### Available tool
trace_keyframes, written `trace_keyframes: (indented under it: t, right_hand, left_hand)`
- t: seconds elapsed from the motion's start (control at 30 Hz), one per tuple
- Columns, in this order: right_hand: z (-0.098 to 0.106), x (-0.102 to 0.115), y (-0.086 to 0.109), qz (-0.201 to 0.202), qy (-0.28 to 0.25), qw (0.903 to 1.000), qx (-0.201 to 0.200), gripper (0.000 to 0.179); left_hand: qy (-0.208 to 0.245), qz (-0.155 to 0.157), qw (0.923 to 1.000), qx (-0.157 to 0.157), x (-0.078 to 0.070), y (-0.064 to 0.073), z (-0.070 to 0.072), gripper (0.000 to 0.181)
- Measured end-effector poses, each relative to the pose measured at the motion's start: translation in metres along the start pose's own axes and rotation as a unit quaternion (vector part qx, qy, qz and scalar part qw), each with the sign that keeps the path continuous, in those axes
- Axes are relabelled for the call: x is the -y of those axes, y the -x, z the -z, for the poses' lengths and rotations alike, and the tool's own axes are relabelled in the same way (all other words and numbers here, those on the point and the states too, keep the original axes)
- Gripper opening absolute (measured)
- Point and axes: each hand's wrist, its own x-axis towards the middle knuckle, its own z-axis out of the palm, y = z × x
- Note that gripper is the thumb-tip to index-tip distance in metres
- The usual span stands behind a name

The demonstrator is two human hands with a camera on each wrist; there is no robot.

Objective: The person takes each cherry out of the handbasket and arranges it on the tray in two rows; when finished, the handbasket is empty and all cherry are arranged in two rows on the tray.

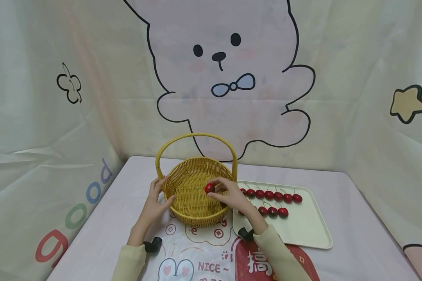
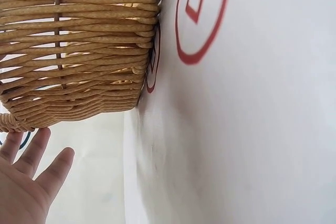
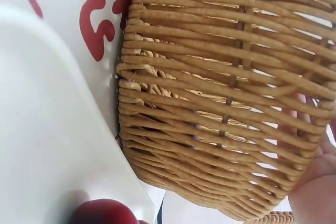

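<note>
A yellow woven basket (image 1: 191,218) with a tall arched handle (image 1: 204,135) stands on the table. At its left rim my left hand (image 1: 156,203) touches the side near the handle's foot, fingers spread and fairly straight; the left wrist view shows the fingers (image 2: 34,153) against the weave. Over the right part of the basket, my right hand (image 1: 232,193) pinches a red cherry (image 1: 209,188) between thumb and fingers. Something dark lies partly hidden below that hand, inside the basket. To the right, two rows of cherries (image 1: 278,196) with stems rest on a pale tray (image 1: 306,230).
The tray's left edge sits close against the basket, partly covered by my right forearm. A printed cloth (image 1: 211,253) with red and pink drawings lies in front of the basket. Fabric walls (image 1: 337,117) enclose the table at the back and sides.
</note>
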Motion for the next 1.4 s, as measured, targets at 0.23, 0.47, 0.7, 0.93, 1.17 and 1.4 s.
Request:
trace_keyframes:
  t: [0.23,0.47,0.7,0.93,1.17,1.4]
  right_hand:
    - [0.006,0.022,0.011,-0.006,-0.007,0.9994,-0.035,0.035]
    - [0.019,0.048,0.021,0.001,-0.024,0.9987,-0.045,0.034]
    - [0.028,0.048,0.029,0.006,-0.007,0.998,-0.063,0.032]
    - [0.036,0.046,0.04,-0.018,-0.014,0.9979,-0.061,0.035]
    - [0.046,0.042,0.051,0.005,0.014,0.9973,-0.072,0.036]
    - [0.057,0.038,0.06,-0.003,0.03,0.9961,-0.083,0.037]
  left_hand:
    - [-0.002,0.002,1.0,-0.002,0.001,0.0,-0.001,0.065]
    - [-0.007,-0.001,1.0,-0.003,0.001,0.0,-0.001,0.065]
    - [-0.01,0.008,0.9999,-0.005,0.027,-0.003,-0.006,0.068]
    - [-0.009,0.003,0.9999,-0.005,0.04,-0.003,-0.007,0.07]
    - [-0.018,0.005,0.9998,-0.001,0.037,-0.003,-0.006,0.068]
    - [-0.021,0.008,0.9997,-0.001,0.037,-0.002,-0.006,0.069]
